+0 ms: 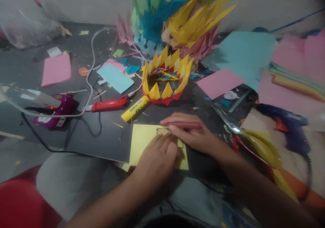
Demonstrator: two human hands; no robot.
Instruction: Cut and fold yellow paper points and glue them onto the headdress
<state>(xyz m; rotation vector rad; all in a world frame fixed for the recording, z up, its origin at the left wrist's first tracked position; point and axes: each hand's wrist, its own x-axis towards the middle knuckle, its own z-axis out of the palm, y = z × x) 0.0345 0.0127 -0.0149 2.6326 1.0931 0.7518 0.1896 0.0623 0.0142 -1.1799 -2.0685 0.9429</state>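
A yellow sheet [141, 138] lies at the dark table's front edge, with some thin lines near its upper right part. My left hand [161, 150] rests on the sheet, fingers bent and close together, pressing on the paper; what is under the fingertips is hidden. Dark red and slender, a pen [189, 124] is pinched in my right hand [194, 135], its tip pointing left over the top of the sheet. Just beyond the sheet lie a yellow marker-like tube [135, 109] and a ring of folded yellow and red paper points [166, 92].
A red cutter [109, 104], purple device [57, 111] and white cable [92, 55] lie left. Large yellow-handled scissors [261, 145] and a blue glue gun [288, 121] lie right. Behind stand colourful paper shapes [157, 21]; pink sheets [219, 83] and scraps are scattered about.
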